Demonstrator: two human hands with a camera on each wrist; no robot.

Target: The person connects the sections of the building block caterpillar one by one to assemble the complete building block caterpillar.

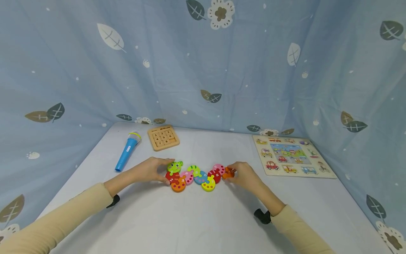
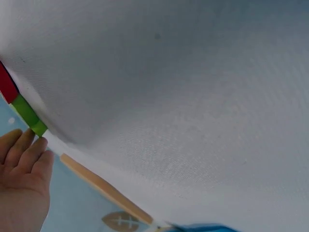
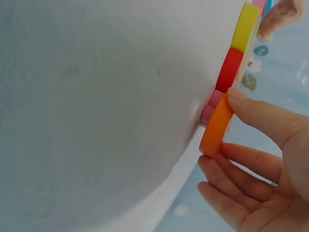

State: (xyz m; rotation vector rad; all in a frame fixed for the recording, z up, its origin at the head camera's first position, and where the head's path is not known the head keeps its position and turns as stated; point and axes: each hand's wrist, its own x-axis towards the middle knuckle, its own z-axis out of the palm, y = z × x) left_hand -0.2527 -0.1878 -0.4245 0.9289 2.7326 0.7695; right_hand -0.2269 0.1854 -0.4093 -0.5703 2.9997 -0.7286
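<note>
A caterpillar number puzzle made of colourful linked pieces (image 1: 200,178) stretches across the middle of the white table. Its smiling green head (image 1: 173,167) is at the left end, above a red piece marked 2 (image 1: 172,177). My left hand (image 1: 152,170) rests against this end, index finger by the green head and thumb beside the red piece. At the right end, my right hand (image 1: 243,175) pinches an orange piece (image 3: 218,126) between thumb and fingers. In the right wrist view the orange piece stands tilted, right against a pink piece (image 3: 210,110).
A blue toy microphone (image 1: 127,152) lies at the left, near a wooden sliding number puzzle (image 1: 163,137). A vehicle picture board (image 1: 293,157) lies at the back right. Patterned blue cloth (image 1: 190,63) rises behind the table (image 1: 177,222).
</note>
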